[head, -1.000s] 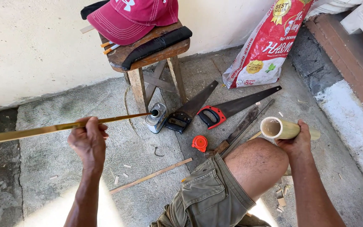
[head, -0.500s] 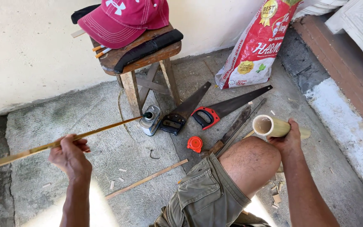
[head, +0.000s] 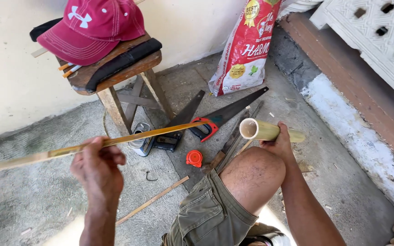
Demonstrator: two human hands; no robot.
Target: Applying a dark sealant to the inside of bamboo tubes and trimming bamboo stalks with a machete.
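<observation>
My left hand (head: pixel 97 165) grips a long thin bamboo strip (head: pixel 151 133) that runs from the far left edge up to the right, its tip over the saws. My right hand (head: pixel 277 143) holds a short hollow bamboo tube (head: pixel 263 130) above my bare knee (head: pixel 251 175), its open end facing left. The strip's tip lies a short way left of the tube's mouth, apart from it.
A wooden stool (head: pixel 115 77) against the wall carries a red cap (head: pixel 94 28) and a dark sheath. On the concrete lie two handsaws (head: pixel 226 114), a machete-like blade, a small orange cap (head: pixel 194 158), a thin stick (head: pixel 153 199) and a red-and-white sack (head: pixel 247 45).
My left hand has shifted the strip rightward, so its tip now reaches over the saw handles. The view has moved closer. My right hand still holds the tube over the knee.
</observation>
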